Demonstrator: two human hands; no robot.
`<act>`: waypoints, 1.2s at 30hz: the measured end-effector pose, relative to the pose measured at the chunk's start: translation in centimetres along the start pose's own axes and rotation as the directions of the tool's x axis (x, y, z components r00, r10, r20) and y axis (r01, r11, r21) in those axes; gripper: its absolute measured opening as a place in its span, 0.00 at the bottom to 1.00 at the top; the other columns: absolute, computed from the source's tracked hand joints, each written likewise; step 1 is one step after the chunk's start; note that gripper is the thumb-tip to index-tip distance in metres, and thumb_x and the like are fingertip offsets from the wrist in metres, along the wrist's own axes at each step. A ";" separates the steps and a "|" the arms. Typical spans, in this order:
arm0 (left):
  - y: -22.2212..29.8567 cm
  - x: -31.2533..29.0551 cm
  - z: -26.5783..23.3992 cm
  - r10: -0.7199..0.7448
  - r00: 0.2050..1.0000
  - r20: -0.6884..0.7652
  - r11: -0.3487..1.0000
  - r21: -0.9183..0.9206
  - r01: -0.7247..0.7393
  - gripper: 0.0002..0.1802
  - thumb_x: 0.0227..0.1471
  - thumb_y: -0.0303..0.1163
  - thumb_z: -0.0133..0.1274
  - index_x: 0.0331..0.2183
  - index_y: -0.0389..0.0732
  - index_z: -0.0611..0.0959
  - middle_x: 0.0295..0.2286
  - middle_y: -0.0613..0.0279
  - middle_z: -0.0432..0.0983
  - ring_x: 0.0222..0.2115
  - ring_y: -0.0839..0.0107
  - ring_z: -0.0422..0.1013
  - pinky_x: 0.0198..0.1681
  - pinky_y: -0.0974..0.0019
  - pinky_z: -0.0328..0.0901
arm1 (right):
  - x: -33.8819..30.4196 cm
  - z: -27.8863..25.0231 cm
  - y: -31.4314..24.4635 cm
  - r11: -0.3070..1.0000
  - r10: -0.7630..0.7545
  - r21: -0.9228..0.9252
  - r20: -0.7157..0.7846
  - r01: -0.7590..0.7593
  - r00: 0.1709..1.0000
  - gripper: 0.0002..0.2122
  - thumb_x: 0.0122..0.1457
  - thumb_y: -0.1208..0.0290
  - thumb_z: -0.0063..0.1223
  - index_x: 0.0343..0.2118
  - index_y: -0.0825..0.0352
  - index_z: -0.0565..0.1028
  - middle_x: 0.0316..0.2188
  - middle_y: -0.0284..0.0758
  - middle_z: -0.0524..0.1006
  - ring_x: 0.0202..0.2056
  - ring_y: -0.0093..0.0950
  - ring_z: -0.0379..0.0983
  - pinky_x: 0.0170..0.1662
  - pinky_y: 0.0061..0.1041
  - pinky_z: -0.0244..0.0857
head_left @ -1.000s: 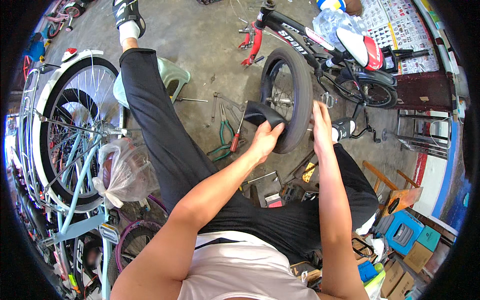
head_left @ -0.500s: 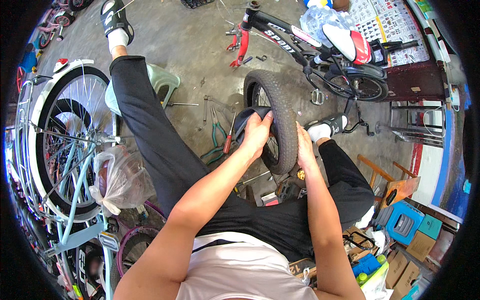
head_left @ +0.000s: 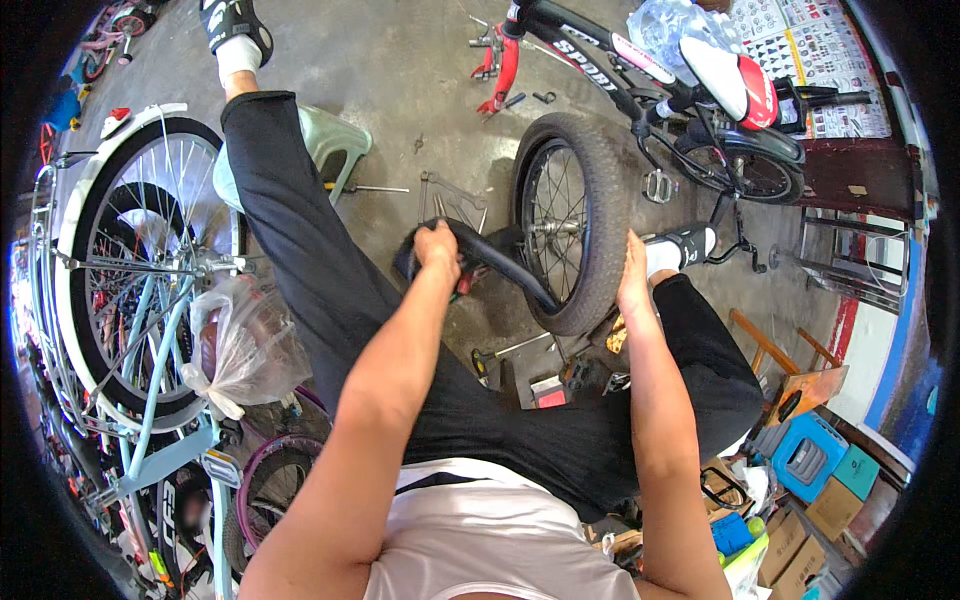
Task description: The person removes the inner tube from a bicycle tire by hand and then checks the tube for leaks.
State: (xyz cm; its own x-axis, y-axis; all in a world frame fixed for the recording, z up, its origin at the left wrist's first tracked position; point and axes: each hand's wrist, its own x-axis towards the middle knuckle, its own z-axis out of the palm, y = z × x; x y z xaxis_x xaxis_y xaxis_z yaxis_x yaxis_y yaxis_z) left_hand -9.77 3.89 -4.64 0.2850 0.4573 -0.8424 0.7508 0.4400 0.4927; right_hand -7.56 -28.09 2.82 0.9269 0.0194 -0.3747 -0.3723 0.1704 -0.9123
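Note:
A small spoked bicycle wheel with a knobby black tyre (head_left: 606, 215) stands upright between my legs. My left hand (head_left: 437, 248) is closed around a bunched black inner tube (head_left: 505, 264), out to the left of the wheel. From that hand the tube runs back to the lower rim side of the tyre. Against the tyre's right side rests my right hand (head_left: 635, 277), its fingers straight and flat. Beneath the tube lie hand tools, mostly covered, with a bit of red handle showing. A spanner (head_left: 452, 188) lies just beyond it.
Ahead to the right is a black child's bicycle (head_left: 570, 70) with a red fork. A pale green stool (head_left: 345, 150) is by my left leg. At far left stands a light blue bicycle (head_left: 150, 330). Boxes and a blue plastic case (head_left: 808, 455) crowd the lower right.
My left hand has moved left, away from the wheel, drawing a length of inner tube out of the tyre. The wheel has turned to show more of its spokes. My right hand stays beside the tyre.

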 end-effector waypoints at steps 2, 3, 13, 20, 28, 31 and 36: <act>1.2 1.6 0.5 0.039 0.996 -0.082 0.999 0.008 -0.039 0.19 0.62 0.37 0.54 0.48 0.32 0.77 0.40 0.52 0.77 0.37 0.59 0.74 0.29 0.53 0.70 | 0.6 -1.1 -0.3 0.990 0.100 0.097 0.007 -0.100 0.995 0.12 0.71 0.63 0.46 0.43 0.67 0.77 0.35 0.29 0.80 0.31 0.21 0.78 0.34 0.22 0.75; -0.1 5.7 -0.6 0.270 0.945 -0.186 0.957 0.158 -0.242 0.19 0.62 0.38 0.55 0.46 0.32 0.78 0.38 0.52 0.77 0.34 0.61 0.74 0.28 0.55 0.69 | 1.1 0.0 -1.1 0.977 0.152 0.145 0.053 -0.158 0.987 0.12 0.70 0.64 0.47 0.42 0.67 0.77 0.35 0.29 0.80 0.30 0.21 0.78 0.33 0.23 0.75; 16.7 1.9 -1.3 0.571 0.768 0.288 0.820 -0.223 -0.527 0.14 0.63 0.37 0.56 0.42 0.34 0.83 0.35 0.62 0.81 0.33 0.71 0.73 0.38 0.63 0.69 | 0.9 1.5 -4.5 0.991 0.082 -0.107 0.004 -0.081 0.997 0.12 0.71 0.64 0.46 0.43 0.67 0.77 0.32 0.30 0.79 0.29 0.22 0.77 0.32 0.23 0.73; 16.2 -8.1 1.6 0.677 0.429 0.598 0.722 -0.427 -0.544 0.18 0.66 0.46 0.53 0.42 0.39 0.81 0.35 0.66 0.82 0.36 0.74 0.76 0.47 0.66 0.69 | 2.6 1.9 -5.1 0.996 0.089 -0.009 -0.090 -0.090 0.992 0.11 0.70 0.64 0.46 0.36 0.65 0.77 0.25 0.29 0.76 0.23 0.22 0.74 0.25 0.23 0.69; -4.1 -12.3 2.7 0.202 0.701 0.683 0.962 -0.006 -0.272 0.36 0.58 0.58 0.59 0.54 0.37 0.79 0.48 0.60 0.77 0.47 0.67 0.70 0.52 0.59 0.64 | 4.1 0.1 -3.8 0.997 0.067 -0.034 -0.098 -0.070 0.993 0.13 0.69 0.64 0.44 0.34 0.67 0.76 0.23 0.33 0.77 0.20 0.26 0.73 0.22 0.26 0.67; -7.2 -11.2 4.1 0.204 0.631 0.748 0.858 0.173 -0.483 0.26 0.56 0.50 0.63 0.44 0.35 0.85 0.40 0.53 0.84 0.42 0.61 0.78 0.48 0.58 0.69 | 4.3 2.8 -4.7 0.999 0.004 0.053 -0.028 -0.003 1.000 0.10 0.69 0.68 0.45 0.39 0.67 0.78 0.27 0.29 0.79 0.24 0.20 0.74 0.26 0.22 0.69; -5.5 -11.6 4.2 0.345 0.583 0.735 0.745 0.163 -0.646 0.19 0.57 0.43 0.59 0.40 0.36 0.85 0.36 0.45 0.83 0.41 0.51 0.79 0.45 0.56 0.69 | 3.4 8.2 -7.5 0.997 0.039 -0.054 -0.144 -0.047 0.989 0.19 0.73 0.56 0.44 0.50 0.68 0.78 0.33 0.28 0.80 0.31 0.17 0.73 0.34 0.19 0.67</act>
State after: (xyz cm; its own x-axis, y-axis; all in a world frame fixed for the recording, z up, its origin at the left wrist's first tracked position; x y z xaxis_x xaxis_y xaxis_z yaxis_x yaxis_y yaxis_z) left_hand -14.72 -7.09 1.45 0.8635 -0.1496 -0.4816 0.4725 -0.0937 0.8763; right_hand -1.27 -21.26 9.71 0.8955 -0.1159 -0.4297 -0.4175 0.1155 -0.9013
